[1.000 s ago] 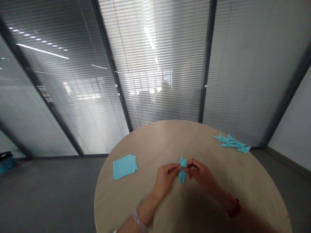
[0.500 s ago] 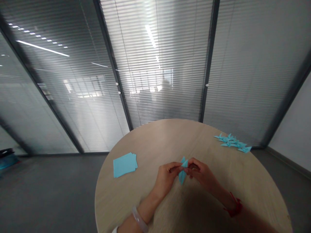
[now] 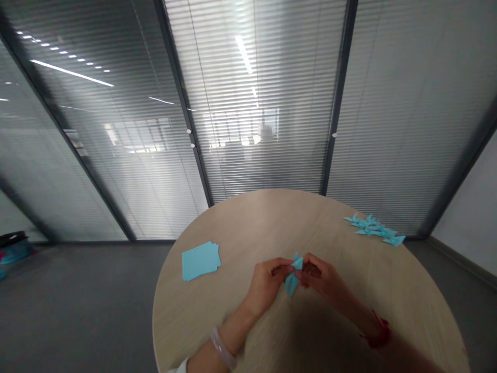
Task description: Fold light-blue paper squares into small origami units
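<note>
A small folded piece of light blue origami paper [image 3: 291, 284] is held between my two hands above the near middle of the table. My left hand [image 3: 266, 284] pinches it from the left with thumb and forefinger. From the right, my right hand [image 3: 322, 277] grips its other side, fingers curled. The paper's upper part leans over to the right, and its lower part hangs in two narrow points. My fingertips hide its middle.
On the round wooden table [image 3: 267, 217] a stack of light blue paper sheets [image 3: 201, 261] lies to the left. Several folded blue paper cranes [image 3: 373, 228] are heaped near the right edge. Glass panels with blinds [image 3: 264, 171] stand behind the table. A dark-and-blue bag-like object [image 3: 15, 248] is at far left.
The top of the folded paper has bent over to the right between my fingers. Both hands stay nearly in place, and the view has shifted slightly.
</note>
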A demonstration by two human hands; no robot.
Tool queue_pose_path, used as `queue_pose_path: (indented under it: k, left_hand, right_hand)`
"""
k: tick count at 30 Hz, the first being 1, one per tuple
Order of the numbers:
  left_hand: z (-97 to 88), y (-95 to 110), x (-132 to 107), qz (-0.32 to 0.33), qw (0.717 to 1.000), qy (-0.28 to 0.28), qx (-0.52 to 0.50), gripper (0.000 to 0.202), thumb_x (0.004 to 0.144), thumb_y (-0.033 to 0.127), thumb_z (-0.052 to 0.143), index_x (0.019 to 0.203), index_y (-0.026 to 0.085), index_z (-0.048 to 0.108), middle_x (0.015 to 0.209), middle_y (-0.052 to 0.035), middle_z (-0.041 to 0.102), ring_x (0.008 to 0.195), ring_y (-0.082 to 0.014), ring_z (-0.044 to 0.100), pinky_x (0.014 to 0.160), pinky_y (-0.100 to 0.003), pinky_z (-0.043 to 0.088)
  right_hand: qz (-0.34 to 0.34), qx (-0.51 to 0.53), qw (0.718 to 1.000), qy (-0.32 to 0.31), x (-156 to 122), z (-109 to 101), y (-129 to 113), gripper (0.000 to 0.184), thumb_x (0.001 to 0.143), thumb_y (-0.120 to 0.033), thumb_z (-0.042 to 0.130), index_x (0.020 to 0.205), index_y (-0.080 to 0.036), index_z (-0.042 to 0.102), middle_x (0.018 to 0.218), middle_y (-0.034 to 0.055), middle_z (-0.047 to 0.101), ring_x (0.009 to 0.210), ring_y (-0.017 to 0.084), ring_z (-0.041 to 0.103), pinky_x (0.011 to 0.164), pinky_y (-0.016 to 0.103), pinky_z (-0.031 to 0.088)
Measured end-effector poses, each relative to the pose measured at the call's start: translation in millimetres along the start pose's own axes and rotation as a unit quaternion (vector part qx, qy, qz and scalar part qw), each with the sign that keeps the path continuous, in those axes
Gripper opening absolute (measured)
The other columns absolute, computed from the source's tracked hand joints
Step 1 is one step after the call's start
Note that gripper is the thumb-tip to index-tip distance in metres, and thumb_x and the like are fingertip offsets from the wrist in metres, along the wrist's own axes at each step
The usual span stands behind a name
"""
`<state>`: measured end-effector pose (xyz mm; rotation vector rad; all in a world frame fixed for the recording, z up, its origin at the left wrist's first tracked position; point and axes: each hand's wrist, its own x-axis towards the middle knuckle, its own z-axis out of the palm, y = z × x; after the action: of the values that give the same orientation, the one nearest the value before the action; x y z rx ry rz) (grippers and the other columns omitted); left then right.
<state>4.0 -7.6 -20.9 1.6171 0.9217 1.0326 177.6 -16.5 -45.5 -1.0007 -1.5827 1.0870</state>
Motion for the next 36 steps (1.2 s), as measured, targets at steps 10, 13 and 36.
queue_pose_path:
  k: [10, 13, 36]
  left_hand:
    - [-0.9, -4, 0, 0.008, 1.0, 0.01, 0.025, 0.024, 0.079, 0.03, 0.06, 0.089, 0.015, 0.075, 0.084, -0.008, 0.074, 0.073, -0.0178, 0.063, 0.067, -0.025, 0.047]
    - [-0.4, -4, 0, 0.005, 1.0, 0.012, 0.024, 0.024, 0.079, 0.03, 0.06, 0.089, 0.014, 0.075, 0.083, -0.0082, 0.074, 0.072, -0.0177, 0.063, 0.067, -0.026, 0.047]
    - [-0.3, -2, -2, -0.001, 0.996, 0.009, 0.083, 0.023, 0.081, 0.028, 0.056, 0.088, 0.015, 0.073, 0.081, -0.0062, 0.073, 0.07, -0.017, 0.061, 0.062, -0.024, 0.044]
  right_hand:
    - [-0.001, 0.005, 1.0, 0.023, -1, 1, -2, 0.027, 0.077, -0.045, 0.066, 0.074, -0.02, 0.055, 0.059, -0.0034, 0.056, 0.055, 0.013, 0.054, 0.052, 0.024, 0.041]
    - [-0.006, -0.002, 1.0, 0.028, -1, 2, -1, 0.028, 0.078, -0.046, 0.065, 0.076, -0.021, 0.055, 0.06, -0.0032, 0.056, 0.056, 0.014, 0.055, 0.053, 0.024, 0.042]
    - [-0.025, -0.14, 0.989, 0.039, 0, 8, -9, 0.025, 0.082, -0.043, 0.056, 0.069, -0.023, 0.05, 0.055, -0.0037, 0.055, 0.052, 0.015, 0.054, 0.051, 0.024, 0.039]
